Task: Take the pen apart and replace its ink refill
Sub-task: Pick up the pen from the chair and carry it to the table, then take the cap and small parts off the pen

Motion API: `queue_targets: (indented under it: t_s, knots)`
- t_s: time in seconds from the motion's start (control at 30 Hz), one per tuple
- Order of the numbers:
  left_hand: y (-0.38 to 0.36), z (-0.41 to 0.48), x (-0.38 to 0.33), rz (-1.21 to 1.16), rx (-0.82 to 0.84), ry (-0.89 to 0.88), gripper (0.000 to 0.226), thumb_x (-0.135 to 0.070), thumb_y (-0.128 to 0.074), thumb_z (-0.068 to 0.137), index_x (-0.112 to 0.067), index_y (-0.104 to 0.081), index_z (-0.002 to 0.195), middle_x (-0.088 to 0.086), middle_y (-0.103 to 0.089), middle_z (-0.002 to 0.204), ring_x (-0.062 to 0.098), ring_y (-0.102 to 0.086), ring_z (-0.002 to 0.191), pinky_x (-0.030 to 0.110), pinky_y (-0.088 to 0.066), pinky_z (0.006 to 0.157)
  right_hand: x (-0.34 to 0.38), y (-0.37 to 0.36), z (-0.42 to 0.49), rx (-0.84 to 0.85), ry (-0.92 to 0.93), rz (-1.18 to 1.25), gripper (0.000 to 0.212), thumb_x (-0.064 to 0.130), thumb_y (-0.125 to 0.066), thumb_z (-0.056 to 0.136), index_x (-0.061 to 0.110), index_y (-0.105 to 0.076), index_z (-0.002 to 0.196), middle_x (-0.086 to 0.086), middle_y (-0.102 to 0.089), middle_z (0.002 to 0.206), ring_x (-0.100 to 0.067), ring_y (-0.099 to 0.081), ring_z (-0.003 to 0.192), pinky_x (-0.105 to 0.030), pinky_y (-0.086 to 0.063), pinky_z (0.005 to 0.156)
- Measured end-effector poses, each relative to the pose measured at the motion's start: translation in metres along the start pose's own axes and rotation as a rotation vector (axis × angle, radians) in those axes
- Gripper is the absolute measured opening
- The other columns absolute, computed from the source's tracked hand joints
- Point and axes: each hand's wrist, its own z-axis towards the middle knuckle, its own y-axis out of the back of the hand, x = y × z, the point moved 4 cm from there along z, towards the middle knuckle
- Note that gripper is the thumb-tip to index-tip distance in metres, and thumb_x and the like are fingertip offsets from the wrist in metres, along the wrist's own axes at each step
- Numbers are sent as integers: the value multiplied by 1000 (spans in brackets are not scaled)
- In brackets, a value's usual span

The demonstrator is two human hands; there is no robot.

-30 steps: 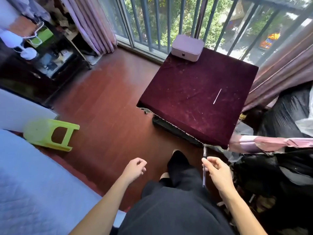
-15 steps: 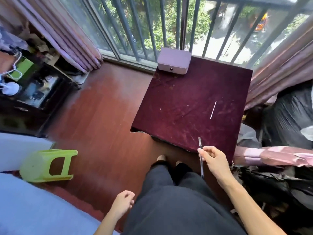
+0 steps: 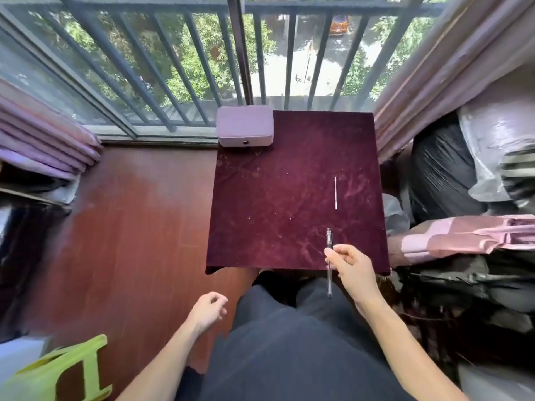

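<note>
Over the table's near edge, right hand pinches pen lengthwise.

home: curtains, balcony railing

Single head cam, wide-angle, looking forward and steeply down from above the seated person's lap. Faces the barred window; velvet-covered table sits centre frame, its near edge just past the knees. Both forearms enter from the bottom edge. Strong barrel distortion at the borders.
</note>
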Motion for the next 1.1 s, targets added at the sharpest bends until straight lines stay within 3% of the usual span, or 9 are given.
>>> queue_targets:
  t_s: [0.13,0.2,0.33,0.5,0.7,0.97,1.1]
  knots:
    - [14,25,-67,-71,24,-138,16,-18,-59,101,-14,-68,89,5,-72,78,14,-61,60,28,-48,66,4,-14,-5,-21,-23,22,13,29,-77,98,20,-74,107,6,-82,84,6,-74,74,-15,-49,69]
    - [12,26,-100,-105,34,-200,14,-23,-60,101,-17,-69,92,2,-74,80,10,-61,60,23,-46,60,10,-19,-5,-25,-28,33,11,30,-77,98,23,-74,105,11,-82,85,3,-75,77,-16,-49,70]
    - [-9,12,-156,-198,89,-321,14,-24,-61,101,-16,-72,96,0,-72,81,0,-58,54,14,-46,57,21,-29,-1,-10,-45,30,14,34,-79,96,25,-75,105,2,-82,93,-11,-78,90,-23,-53,78]
    - [-38,-2,-201,-312,180,-380,21,-27,-58,103,-15,-74,108,-5,-73,86,-7,-59,56,7,-44,56,27,-44,15,25,-49,48,16,32,-81,95,23,-74,106,-1,-84,93,-4,-78,81,-13,-55,68]
    - [-55,16,-222,-440,202,-397,20,-24,-57,103,-32,-75,102,-25,-75,84,-14,-66,75,5,-48,64,15,-66,52,99,-85,82,15,22,-79,97,18,-75,110,-4,-85,95,-17,-82,90,-25,-61,78]
    - [-74,91,-210,-516,138,-369,15,-19,-66,99,-28,-77,101,-17,-78,83,-9,-68,75,6,-49,66,-33,-90,115,134,-113,78,15,18,-83,92,26,-78,103,5,-85,93,-8,-81,89,-19,-60,80]
    - [-86,133,-198,-525,87,-381,14,-21,-69,96,-31,-78,94,-9,-79,91,-2,-72,85,13,-52,75,-62,-103,144,166,-137,81,25,18,-89,86,27,-77,107,7,-85,96,-5,-81,89,-13,-60,75]
